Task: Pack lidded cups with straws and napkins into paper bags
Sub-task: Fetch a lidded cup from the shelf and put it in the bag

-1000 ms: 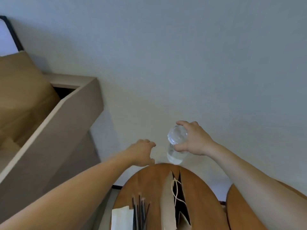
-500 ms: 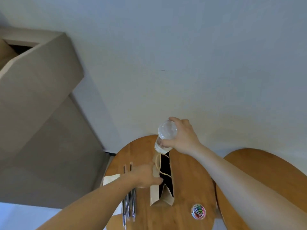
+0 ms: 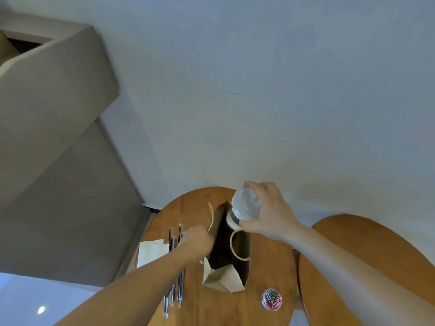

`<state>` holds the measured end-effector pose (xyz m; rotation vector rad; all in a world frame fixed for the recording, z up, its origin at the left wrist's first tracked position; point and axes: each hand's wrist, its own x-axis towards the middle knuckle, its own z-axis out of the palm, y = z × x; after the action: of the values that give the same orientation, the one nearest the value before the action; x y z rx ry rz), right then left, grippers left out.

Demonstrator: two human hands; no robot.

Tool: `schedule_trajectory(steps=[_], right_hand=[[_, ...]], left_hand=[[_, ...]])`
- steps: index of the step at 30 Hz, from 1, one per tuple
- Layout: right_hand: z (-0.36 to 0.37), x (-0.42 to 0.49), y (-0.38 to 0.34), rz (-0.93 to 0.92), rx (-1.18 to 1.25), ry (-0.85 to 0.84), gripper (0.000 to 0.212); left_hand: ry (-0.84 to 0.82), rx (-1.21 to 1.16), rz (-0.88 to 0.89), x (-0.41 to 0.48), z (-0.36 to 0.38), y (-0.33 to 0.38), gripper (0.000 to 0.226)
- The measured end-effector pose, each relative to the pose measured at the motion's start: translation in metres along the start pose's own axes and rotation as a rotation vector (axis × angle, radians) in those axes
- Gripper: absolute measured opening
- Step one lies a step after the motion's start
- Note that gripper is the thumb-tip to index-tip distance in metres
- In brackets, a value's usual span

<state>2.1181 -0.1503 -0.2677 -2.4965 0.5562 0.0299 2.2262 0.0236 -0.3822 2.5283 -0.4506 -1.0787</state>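
Clear plastic is clasped around the domed lid by curled fingers (image 3: 255,185) of the right hand (image 3: 273,215). The lidded cup (image 3: 244,208) is poised at the paper bag (image 3: 223,277) mouth, lower centre of frame. The bag's left edge is gripped by the left hand (image 3: 197,241). The mouth should be pulled wide and the cup lowered upright.

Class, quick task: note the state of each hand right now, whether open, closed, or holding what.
Left hand: grips the paper bag by its rim.
Right hand: holds the lidded cup at the bag's mouth.
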Motion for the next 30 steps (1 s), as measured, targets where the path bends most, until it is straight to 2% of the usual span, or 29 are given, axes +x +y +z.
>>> schedule_trajectory(steps=[5, 11, 15, 18, 22, 24, 28, 30], right_hand=[[-0.001, -0.011, 0.003, -0.228, -0.3, -0.143, 0.101], [0.01, -0.007, -0.006, -0.552, -0.598, -0.261, 0.103], [0.019, -0.009, 0.001, -0.642, -0.69, -0.38, 0.11], [0.037, -0.013, 0.014, -0.518, -0.618, -0.446, 0.105], [0.068, -0.008, 0.016, -0.08, -0.429, -0.451, 0.104], [0.087, -0.003, 0.012, 0.049, -0.463, -0.424, 0.105], [0.132, 0.011, 0.004, -0.064, -0.875, -0.366, 0.091], [0.149, 0.018, 0.011, -0.058, -0.901, -0.372, 0.092]], left_hand=[[-0.041, 0.035, -0.051, -0.002, -0.003, 0.006, 0.014], [-0.074, -0.007, 0.052, -0.007, -0.002, 0.007, 0.015], [-0.084, -0.014, 0.076, -0.008, -0.006, 0.005, 0.012], [-0.072, -0.055, 0.075, -0.009, -0.007, 0.001, 0.015], [-0.048, -0.077, 0.078, -0.008, -0.001, -0.007, 0.009], [-0.047, -0.089, 0.078, -0.009, 0.001, -0.01, 0.009], [-0.039, -0.123, 0.082, -0.01, 0.003, -0.014, 0.018], [-0.027, -0.116, 0.082, -0.011, 0.003, -0.016, 0.021]])
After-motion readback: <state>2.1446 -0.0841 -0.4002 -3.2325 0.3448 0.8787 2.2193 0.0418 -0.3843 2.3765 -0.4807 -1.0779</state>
